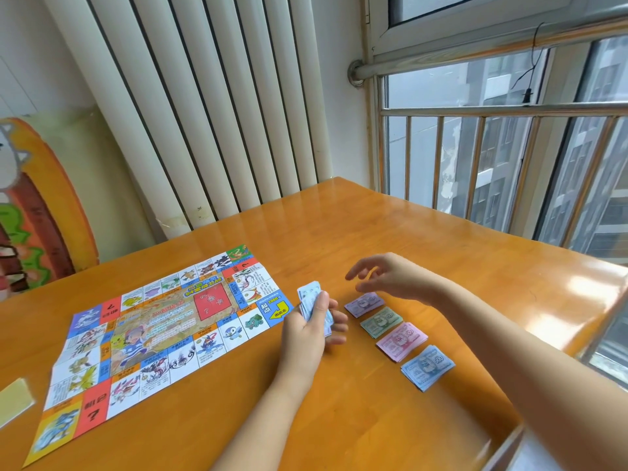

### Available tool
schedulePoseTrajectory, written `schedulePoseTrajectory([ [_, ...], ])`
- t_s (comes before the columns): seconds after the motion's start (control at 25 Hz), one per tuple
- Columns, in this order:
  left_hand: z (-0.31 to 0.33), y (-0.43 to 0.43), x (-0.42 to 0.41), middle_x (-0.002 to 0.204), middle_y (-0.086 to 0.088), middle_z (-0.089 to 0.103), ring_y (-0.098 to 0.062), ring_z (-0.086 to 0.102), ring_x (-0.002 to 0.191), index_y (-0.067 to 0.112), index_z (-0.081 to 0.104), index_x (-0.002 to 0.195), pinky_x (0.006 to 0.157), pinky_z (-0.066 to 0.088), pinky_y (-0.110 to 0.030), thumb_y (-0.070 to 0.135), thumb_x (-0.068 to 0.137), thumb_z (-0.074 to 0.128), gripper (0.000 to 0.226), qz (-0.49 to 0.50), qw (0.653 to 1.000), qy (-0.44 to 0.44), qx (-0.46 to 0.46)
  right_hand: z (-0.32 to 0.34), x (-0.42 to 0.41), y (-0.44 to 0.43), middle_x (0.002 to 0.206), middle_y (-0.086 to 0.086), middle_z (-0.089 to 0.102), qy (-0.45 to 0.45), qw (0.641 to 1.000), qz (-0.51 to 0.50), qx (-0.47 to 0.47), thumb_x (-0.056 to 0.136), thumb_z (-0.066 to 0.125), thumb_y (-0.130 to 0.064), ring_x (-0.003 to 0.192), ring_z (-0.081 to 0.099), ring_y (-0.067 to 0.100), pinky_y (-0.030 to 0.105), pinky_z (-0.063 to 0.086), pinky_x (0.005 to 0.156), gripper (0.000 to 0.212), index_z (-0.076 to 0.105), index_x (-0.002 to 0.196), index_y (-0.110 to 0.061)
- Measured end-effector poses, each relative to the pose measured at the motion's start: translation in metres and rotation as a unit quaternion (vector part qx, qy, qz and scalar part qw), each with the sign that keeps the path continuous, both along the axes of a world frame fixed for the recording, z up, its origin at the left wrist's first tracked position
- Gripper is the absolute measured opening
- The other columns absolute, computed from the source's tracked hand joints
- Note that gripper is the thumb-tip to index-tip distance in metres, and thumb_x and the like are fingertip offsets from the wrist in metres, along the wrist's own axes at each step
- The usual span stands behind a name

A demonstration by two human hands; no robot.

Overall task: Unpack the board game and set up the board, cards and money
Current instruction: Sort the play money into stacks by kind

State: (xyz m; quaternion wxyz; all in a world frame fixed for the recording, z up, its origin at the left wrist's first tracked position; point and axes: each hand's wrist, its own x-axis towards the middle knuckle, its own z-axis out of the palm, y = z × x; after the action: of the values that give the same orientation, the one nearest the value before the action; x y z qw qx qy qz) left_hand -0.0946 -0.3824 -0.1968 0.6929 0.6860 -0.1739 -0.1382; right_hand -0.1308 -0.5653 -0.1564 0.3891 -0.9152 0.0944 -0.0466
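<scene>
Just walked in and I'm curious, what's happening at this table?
A person is sorting the game's play money. The left hand grips a stack of notes, while the right hand hovers open above the purple pile. That pile heads a row on the wooden table, followed by a green pile, a pink pile and a blue pile. The game board lies unfolded flat to their left.
</scene>
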Motion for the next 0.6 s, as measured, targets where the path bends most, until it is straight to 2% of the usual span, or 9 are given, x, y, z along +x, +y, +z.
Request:
schedulePoseTrajectory([
  [0.04, 0.006, 0.001, -0.002, 0.061, -0.003, 0.063, -0.012, 0.057, 0.050, 0.008, 0.061, 0.082, 0.042, 0.042, -0.020, 0.033, 0.098, 0.046, 0.033, -0.006, 0.998, 0.058, -0.038, 0.001, -0.006, 0.006, 0.092, 0.000, 0.060, -0.053, 0.996, -0.026, 0.065, 0.088, 0.066, -0.016, 0.072, 0.054, 0.005, 0.023, 0.046, 0.069, 0.015, 0.071, 0.101, -0.019],
  [0.12, 0.012, 0.002, -0.004, 0.058, -0.005, 0.058, -0.011, 0.048, 0.043, 0.006, 0.060, 0.085, 0.037, 0.033, -0.018, 0.034, 0.100, 0.039, 0.038, -0.026, 0.981, 0.163, -0.098, 0.000, -0.019, 0.022, 0.078, 0.001, 0.060, -0.104, 0.982, -0.049, 0.151, 0.088, 0.066, -0.013, 0.063, 0.053, 0.005, 0.021, 0.046, 0.063, 0.009, 0.073, 0.094, -0.013],
  [0.24, 0.019, 0.004, -0.006, 0.067, -0.012, 0.067, -0.014, 0.056, 0.049, 0.001, 0.061, 0.095, 0.041, 0.043, -0.021, 0.021, 0.099, 0.033, 0.035, -0.047, 0.950, 0.260, -0.166, -0.007, -0.035, 0.047, 0.075, -0.002, 0.063, -0.127, 0.972, -0.069, 0.186, 0.085, 0.070, -0.017, 0.063, 0.057, 0.007, 0.026, 0.048, 0.065, 0.004, 0.072, 0.088, -0.015],
  [0.36, 0.020, 0.005, -0.007, 0.077, -0.014, 0.071, -0.020, 0.069, 0.067, 0.001, 0.059, 0.100, 0.058, 0.058, -0.031, 0.013, 0.101, 0.034, 0.028, -0.064, 0.939, 0.275, -0.199, -0.013, -0.045, 0.063, 0.076, -0.004, 0.063, -0.160, 0.957, -0.130, 0.206, 0.078, 0.078, -0.023, 0.066, 0.060, 0.005, 0.022, 0.047, 0.064, 0.013, 0.071, 0.088, -0.019],
  [0.48, 0.019, 0.008, -0.009, 0.087, -0.013, 0.071, -0.025, 0.070, 0.083, 0.003, 0.058, 0.106, 0.073, 0.057, -0.038, 0.012, 0.100, 0.039, 0.022, -0.091, 0.938, 0.252, -0.219, -0.019, -0.048, 0.072, 0.073, -0.010, 0.061, -0.169, 0.957, -0.167, 0.165, 0.069, 0.084, -0.027, 0.062, 0.055, 0.001, 0.019, 0.044, 0.062, 0.024, 0.068, 0.086, -0.021],
  [0.6, 0.019, 0.007, -0.015, 0.091, -0.014, 0.072, -0.025, 0.070, 0.083, 0.004, 0.060, 0.109, 0.069, 0.059, -0.035, 0.013, 0.097, 0.046, 0.019, -0.105, 0.942, 0.239, -0.210, -0.022, -0.048, 0.077, 0.066, -0.011, 0.058, -0.177, 0.960, -0.166, 0.137, 0.064, 0.087, -0.026, 0.060, 0.053, 0.002, 0.016, 0.042, 0.058, 0.028, 0.065, 0.079, -0.020],
])
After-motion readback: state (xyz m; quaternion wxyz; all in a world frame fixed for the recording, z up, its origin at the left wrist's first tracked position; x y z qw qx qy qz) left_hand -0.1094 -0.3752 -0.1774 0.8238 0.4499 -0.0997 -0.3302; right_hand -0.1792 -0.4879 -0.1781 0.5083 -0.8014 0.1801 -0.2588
